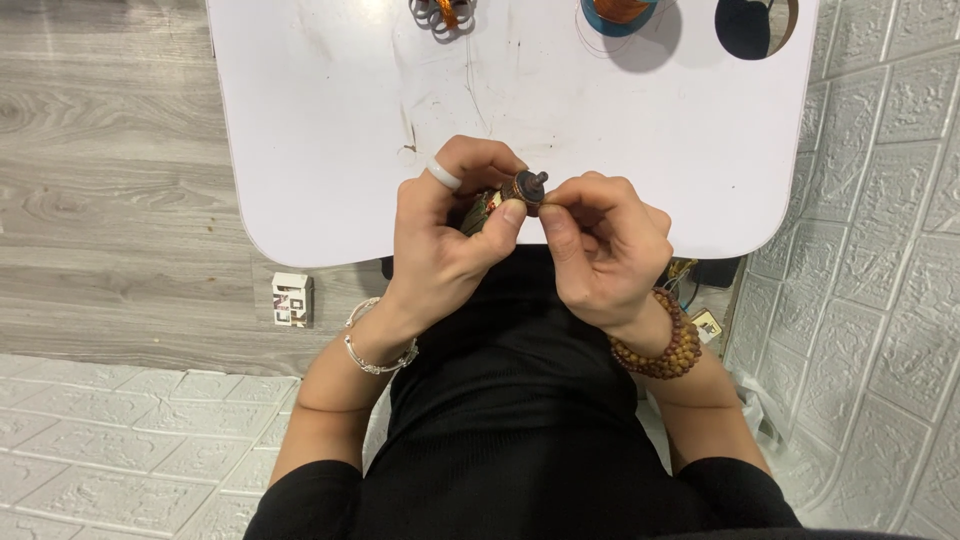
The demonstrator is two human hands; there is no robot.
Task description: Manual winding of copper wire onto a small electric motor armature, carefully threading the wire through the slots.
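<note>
Both hands grip a small motor rotor (pixel 510 195) over the table's (pixel 330 130) near edge: left hand (pixel 445 235) grasping its body, right hand (pixel 600 245) pinching its end; winding looks unfinished.

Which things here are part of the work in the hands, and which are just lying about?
In use:
left hand
right hand
small wound motor part, held between both hands

Lying about:
copper wire coil at the table's far edge
blue spool
dark round object
small box on the floor
white table
</note>
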